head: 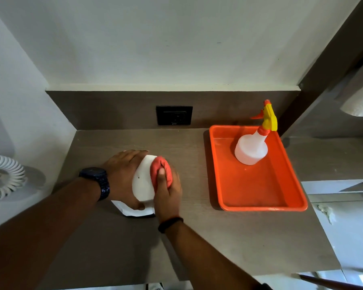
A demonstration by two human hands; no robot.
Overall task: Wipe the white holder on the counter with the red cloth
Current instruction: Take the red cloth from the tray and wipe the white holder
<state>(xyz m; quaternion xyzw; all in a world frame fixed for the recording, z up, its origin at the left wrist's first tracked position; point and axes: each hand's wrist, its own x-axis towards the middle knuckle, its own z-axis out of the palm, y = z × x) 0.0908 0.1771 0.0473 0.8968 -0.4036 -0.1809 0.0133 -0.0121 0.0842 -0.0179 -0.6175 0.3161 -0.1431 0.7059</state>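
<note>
The white holder (pixel 143 182) stands on the brown counter (pixel 218 237), left of centre. My left hand (pixel 122 176) wraps around its left and far side, steadying it, with a dark watch on the wrist. My right hand (pixel 169 193) presses the bunched red cloth (pixel 160 171) against the holder's upper right face, thumb on top of the cloth. The holder's flat white base (pixel 134 211) shows below my hands; its right side is hidden by my right hand.
An orange tray (pixel 260 185) lies on the counter to the right, with a white spray bottle (pixel 251 148) with a yellow and red trigger standing at its far end. A black wall socket (pixel 174 115) sits on the backsplash. A white ribbed fan (pixel 2 176) is at far left.
</note>
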